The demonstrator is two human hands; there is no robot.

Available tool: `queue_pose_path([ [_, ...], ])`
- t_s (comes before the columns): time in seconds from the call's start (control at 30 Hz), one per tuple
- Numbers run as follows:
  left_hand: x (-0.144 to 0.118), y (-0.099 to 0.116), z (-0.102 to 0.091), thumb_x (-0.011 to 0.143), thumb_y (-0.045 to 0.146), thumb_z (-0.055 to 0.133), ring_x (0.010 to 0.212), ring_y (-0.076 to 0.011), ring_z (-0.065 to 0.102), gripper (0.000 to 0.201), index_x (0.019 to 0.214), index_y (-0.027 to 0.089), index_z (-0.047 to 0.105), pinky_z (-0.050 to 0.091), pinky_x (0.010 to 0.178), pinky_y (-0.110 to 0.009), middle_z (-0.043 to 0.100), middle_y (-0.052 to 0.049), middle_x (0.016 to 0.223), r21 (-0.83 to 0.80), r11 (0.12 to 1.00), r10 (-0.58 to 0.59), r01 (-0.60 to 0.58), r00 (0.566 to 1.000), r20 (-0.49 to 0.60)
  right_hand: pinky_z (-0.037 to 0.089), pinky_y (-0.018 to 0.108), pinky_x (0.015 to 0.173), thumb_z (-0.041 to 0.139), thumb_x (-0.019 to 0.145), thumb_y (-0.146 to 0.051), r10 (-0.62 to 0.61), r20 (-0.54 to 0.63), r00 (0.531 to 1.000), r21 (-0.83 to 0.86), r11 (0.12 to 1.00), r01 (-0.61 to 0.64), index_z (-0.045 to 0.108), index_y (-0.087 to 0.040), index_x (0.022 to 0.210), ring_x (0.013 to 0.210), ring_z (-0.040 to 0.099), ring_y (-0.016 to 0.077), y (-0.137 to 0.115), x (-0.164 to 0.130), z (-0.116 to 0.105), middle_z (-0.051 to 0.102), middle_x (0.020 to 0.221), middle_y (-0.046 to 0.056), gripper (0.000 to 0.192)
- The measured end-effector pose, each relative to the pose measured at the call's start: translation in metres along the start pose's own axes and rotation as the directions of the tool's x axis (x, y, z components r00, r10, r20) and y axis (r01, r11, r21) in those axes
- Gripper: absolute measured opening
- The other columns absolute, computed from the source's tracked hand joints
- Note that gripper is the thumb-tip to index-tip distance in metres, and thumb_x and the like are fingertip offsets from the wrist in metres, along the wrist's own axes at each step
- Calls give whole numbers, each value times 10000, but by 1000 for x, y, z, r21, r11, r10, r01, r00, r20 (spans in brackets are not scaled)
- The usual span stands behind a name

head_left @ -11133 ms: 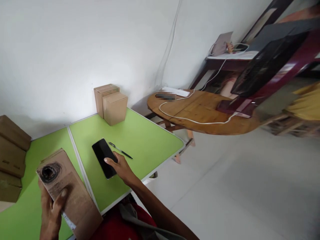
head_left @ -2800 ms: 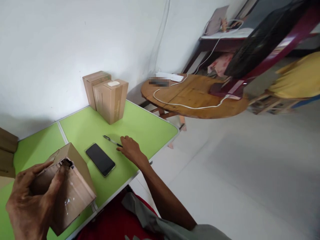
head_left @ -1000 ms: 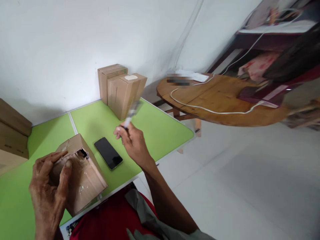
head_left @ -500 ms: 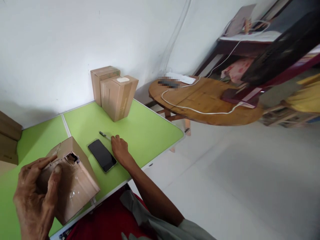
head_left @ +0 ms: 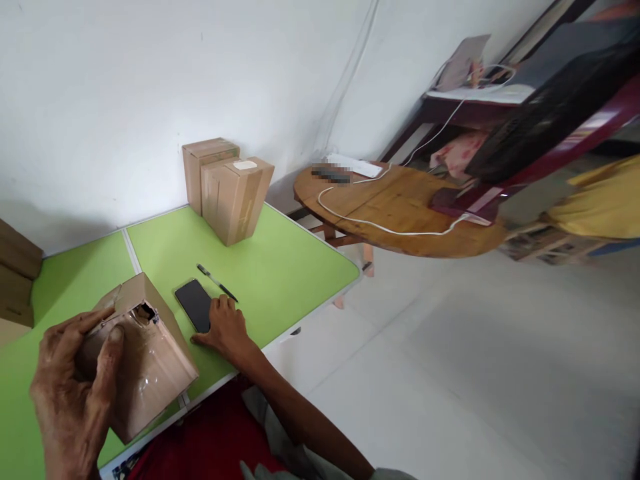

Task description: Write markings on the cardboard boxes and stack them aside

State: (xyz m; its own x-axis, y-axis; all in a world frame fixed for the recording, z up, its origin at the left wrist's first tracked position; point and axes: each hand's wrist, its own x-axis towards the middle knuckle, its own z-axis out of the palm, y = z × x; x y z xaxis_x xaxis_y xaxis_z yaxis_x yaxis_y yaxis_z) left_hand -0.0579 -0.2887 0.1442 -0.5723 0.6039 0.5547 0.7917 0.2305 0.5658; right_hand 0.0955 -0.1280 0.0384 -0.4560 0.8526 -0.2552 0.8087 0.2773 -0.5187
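Green table (head_left: 280,260): fills the lower left of the frame; a seam divides its top.
Round wooden table (head_left: 400,213): centre right, beyond the green table's far corner; a white cable (head_left: 380,228) loops across it. One item on its far edge is blurred and cannot be made out.
Dark shelf unit (head_left: 550,113): upper right, tilted in view, partly cut off by the frame.
Stacked cartons (head_left: 15,280): left edge, mostly cut off.
Two upright cartons (head_left: 227,190): against the wall, touching each other.
Torn cardboard box (head_left: 145,357): lower left, at the table's near edge, ragged hole at its upper corner. Left hand (head_left: 70,393) grasps it, thumb pressed on the front face.
Phone (head_left: 194,305): dark screen up, just right of the box; its near end is hidden under the right hand (head_left: 225,328), which lies flat on it, fingers relaxed and spread.
Pen (head_left: 217,283): lies loose just beyond the phone, clear of the fingers.
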Motion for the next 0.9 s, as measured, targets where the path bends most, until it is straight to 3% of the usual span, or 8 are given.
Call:
queue_pose_path([
  [0.1, -1, -1, 1, 981, 589, 711, 1171, -342, 723, 413, 1167, 248, 850, 559, 1077, -557, 770, -111, 1196, -25, 1000, -1, 1, 1000, -6, 567, 494, 1059, 1056, 692, -339, 25, 16, 1000, 106, 994, -26, 623, -114, 1390, 1350, 683, 433, 9, 7, 5, 691, 1457, 287, 852],
  [0.3, -3, -1, 2, 1013, 537, 697, 1191, -335, 715, 323, 1159, 285, 837, 569, 1076, -542, 761, -117, 1198, -47, 999, -22, 22, 1000, 8, 613, 402, 905, 852, 857, -321, -57, 55, 997, 430, 902, 28, 675, -201, 1133, 1056, 780, 304, 42, -8, 5, 805, 1058, 76, 350],
  [0.37, -3, -1, 2, 1012, 524, 698, 1180, -336, 718, 318, 1155, 276, 838, 576, 1068, -542, 762, -118, 1188, -57, 998, -8, 9, 1000, 6, 647, 395, 841, 844, 872, -406, -106, 84, 991, 689, 725, 19, 675, -200, 1208, 1028, 796, 294, 53, -25, -1, 794, 1051, 59, 428],
  [0.43, -4, -1, 2, 1015, 509, 696, 1177, -329, 721, 310, 1158, 272, 838, 576, 1072, -539, 762, -116, 1191, -66, 998, -2, 2, 1000, 3, 672, 392, 776, 917, 840, -497, -164, 136, 977, 924, 376, -65, 662, -206, 1315, 953, 820, 282, 60, -46, -12, 786, 1056, 52, 612],
  [0.5, -4, -1, 2, 1016, 499, 697, 1178, -322, 721, 300, 1151, 271, 836, 575, 1077, -530, 762, -115, 1189, -74, 997, 5, -5, 1000, 0, 693, 392, 762, 1009, 792, -508, -224, 159, 962, 987, 68, -147, 648, -237, 1379, 886, 836, 258, 61, -67, -27, 789, 1082, 46, 740],
  [0.53, -3, 0, 1, 1016, 495, 695, 1178, -320, 720, 293, 1144, 272, 836, 575, 1075, -525, 763, -115, 1184, -74, 997, 6, -6, 1000, -2, 701, 385, 764, 1032, 792, -498, -253, 155, 955, 987, 5, -158, 639, -257, 1403, 868, 841, 245, 58, -76, -36, 795, 1088, 42, 765],
  [0.73, -1, 1, 0, 1009, 543, 684, 1152, -335, 718, 339, 1148, 271, 831, 569, 1049, -537, 765, -124, 1178, -41, 999, -15, 15, 1000, 7, 671, 337, 668, 987, 887, -552, -575, 88, 813, 984, -77, -161, 544, -298, 1570, 719, 827, 227, 17, -108, -60, 813, 894, 9, 853],
  [0.9, -6, -9, -2, 982, 454, 664, 1191, -347, 719, 275, 1155, 294, 805, 571, 1057, -539, 751, -107, 1212, -81, 996, 32, -30, 999, 22, 708, 400, 825, 976, 834, -690, -627, 31, 779, 997, -35, -67, 649, -264, 1507, 1072, 844, 303, -11, -115, -45, 831, 1098, 85, 862],
])
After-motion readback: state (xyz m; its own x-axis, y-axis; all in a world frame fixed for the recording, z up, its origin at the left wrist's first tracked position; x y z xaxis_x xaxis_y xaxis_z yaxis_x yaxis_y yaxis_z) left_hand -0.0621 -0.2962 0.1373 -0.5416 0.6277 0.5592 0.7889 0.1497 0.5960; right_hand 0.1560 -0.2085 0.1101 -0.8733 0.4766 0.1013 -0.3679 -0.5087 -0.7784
